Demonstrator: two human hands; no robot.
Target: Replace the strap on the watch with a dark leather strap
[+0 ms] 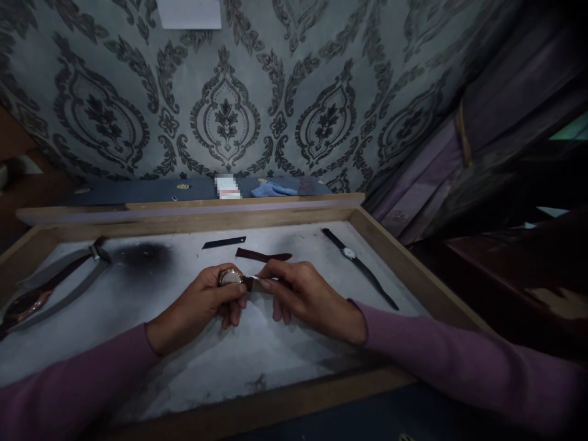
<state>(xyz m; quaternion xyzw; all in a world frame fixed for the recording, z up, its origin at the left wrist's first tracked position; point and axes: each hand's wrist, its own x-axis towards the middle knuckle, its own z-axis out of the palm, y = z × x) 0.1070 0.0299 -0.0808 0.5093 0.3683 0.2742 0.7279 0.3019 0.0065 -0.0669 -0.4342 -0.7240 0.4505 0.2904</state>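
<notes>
The round, gold-rimmed watch (231, 277) shines pale-faced, left fingers (232, 293) pinching it, right fingers (265, 278) a slim tool (251, 277).

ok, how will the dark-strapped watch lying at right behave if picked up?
The watch's strap looks long and thin, so it likely bends; round case probably makes the middle heaviest; lying flat, it seems unlikely to roll.

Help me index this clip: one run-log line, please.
left hand: holds round watch | right hand: slim shiny tool at its edge | tray: flat dark strip, loose dark-red strap, black-strapped watch, rose-gold watch
</notes>
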